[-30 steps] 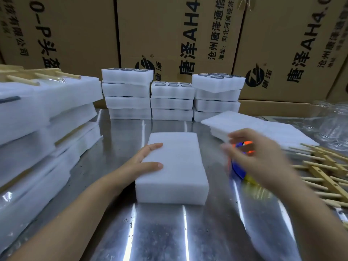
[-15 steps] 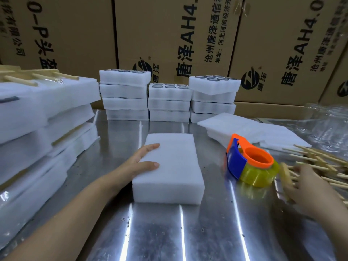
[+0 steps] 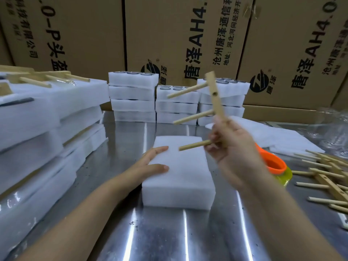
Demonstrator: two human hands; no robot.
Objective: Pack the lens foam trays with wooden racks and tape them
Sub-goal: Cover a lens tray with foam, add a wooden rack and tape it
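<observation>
Right, wooden rack [image 3: 214, 97] up in my right hand [image 3: 233, 151], fingers wrapped round the lower end of its bar, held in the air over the far right corner of the foam block [image 3: 178, 176]. Three pegs on it, I count, all pointing left, and one small hole in the bar. My left hand [image 3: 150, 164] lies on the block's left edge, fingers straight, thumb on top, gripping nothing. The block itself sits on the steel table [image 3: 160, 232].

Behind the block: three stacks of lens foam trays [image 3: 131, 93], four layers, three, then four, with round lenses showing in the top ones. Behind those, cardboard boxes [image 3: 90, 34], three faces in view. Two read "唐泽AH4" with "沧州唐泽通信" and "地址:河北河间经济开" beside it; the leftmost reads "0-P头盔" and "有限公司".

Right of the block, one tape dispenser [image 3: 275, 164], orange with a yellow roll, half hidden by my wrist. Further right, a heap of loose racks [image 3: 327, 179], too tangled to count. Left of the block, wrapped foam bundles [image 3: 37, 119] piled up, racks on top.
</observation>
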